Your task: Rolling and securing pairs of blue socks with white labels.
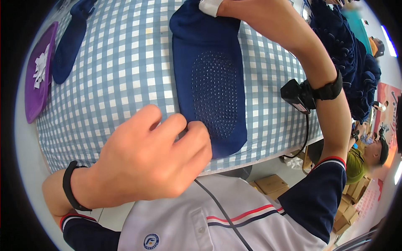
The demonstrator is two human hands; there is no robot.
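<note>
A navy blue sock, its sole covered with small raised dots, lies flat and lengthwise in front of me. At its far end is my right hand, largely cut off by the upper edge; a digit in a white fingertip cover presses on the fabric, and the hand appears closed on it. My left hand hovers over the near left edge of the sock with fingers curled inward. Its fingertips are hidden, so whatever they pinch does not show. Another navy sock rests farther off to the left.
A blue-and-white checked cloth covers the table. At the left edge stands a purple tray with white paper pieces. Dark socks are heaped at far right. A black device with a cable is strapped to my right wrist. Another person is beyond.
</note>
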